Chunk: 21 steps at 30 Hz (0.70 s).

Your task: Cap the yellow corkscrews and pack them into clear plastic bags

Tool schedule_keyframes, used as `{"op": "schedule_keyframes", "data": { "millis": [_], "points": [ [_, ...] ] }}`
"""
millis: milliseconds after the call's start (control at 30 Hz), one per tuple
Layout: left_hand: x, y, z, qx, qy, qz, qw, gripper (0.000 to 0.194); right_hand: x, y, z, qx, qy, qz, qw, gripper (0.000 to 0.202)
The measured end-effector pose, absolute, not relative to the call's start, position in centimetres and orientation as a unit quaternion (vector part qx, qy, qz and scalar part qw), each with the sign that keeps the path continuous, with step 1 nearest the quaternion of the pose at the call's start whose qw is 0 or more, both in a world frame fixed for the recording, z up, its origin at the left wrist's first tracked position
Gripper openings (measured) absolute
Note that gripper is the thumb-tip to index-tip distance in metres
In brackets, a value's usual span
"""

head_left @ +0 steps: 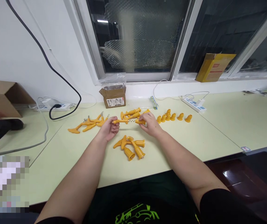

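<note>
My left hand (110, 128) is closed on an orange corkscrew handle (121, 121), whose metal spiral points right. My right hand (149, 123) grips an orange ribbed sleeve (140, 122), its end close to the spiral's tip; whether they touch is too small to tell. Nearer the front edge lie several joined orange corkscrews (129, 153). Left of my left hand is a pile of orange handles with bare spirals (89, 124). Behind my hands lie more orange pieces (133, 112). Several orange sleeves (173, 117) stand upright to the right.
A small open carton (114, 96) and clear plastic are by the wall. Power strips lie at left (54, 107) and right (194, 105). A black cable (47, 59) hangs at left, near a large cardboard box (5, 98). A yellow box (214, 68) leans on the window.
</note>
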<state>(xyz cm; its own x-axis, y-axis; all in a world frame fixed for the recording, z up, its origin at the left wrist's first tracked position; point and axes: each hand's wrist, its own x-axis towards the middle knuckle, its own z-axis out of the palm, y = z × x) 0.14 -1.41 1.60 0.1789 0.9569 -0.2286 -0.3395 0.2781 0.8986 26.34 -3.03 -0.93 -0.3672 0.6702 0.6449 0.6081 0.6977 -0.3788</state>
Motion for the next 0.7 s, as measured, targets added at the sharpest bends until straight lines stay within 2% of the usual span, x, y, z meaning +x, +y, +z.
{"op": "schedule_keyframes", "data": {
  "millis": [133, 267, 367, 500, 600, 700],
  "points": [
    [-0.8, -0.7, 1.9, 0.309, 0.406, 0.560, 0.653, 0.019, 27.4, -2.4, -1.2, -0.442, -0.803, 0.035, 0.399, 0.034],
    [-1.7, 0.3, 0.7, 0.349, 0.507, 0.617, 0.489, 0.019, 28.8, -1.3, -2.0, -0.511, -0.765, 0.043, 0.390, 0.032],
    [-2.9, 0.9, -0.8, 0.444, 0.580, 0.588, 0.348, 0.026, 29.8, -0.7, -2.4, -0.583, -0.725, 0.024, 0.367, 0.026],
    [-4.8, 1.2, -1.5, 0.501, 0.631, 0.547, 0.225, 0.029, 30.5, -0.5, -2.4, -0.634, -0.692, 0.008, 0.345, 0.022],
    [-5.8, 1.2, -1.1, 0.500, 0.687, 0.500, 0.167, 0.030, 30.6, -0.5, -2.4, -0.651, -0.685, 0.028, 0.327, 0.015],
    [-6.5, 1.3, -0.8, 0.485, 0.724, 0.461, 0.163, 0.027, 30.5, -0.4, -2.6, -0.672, -0.676, 0.031, 0.301, 0.010]
  ]
}}
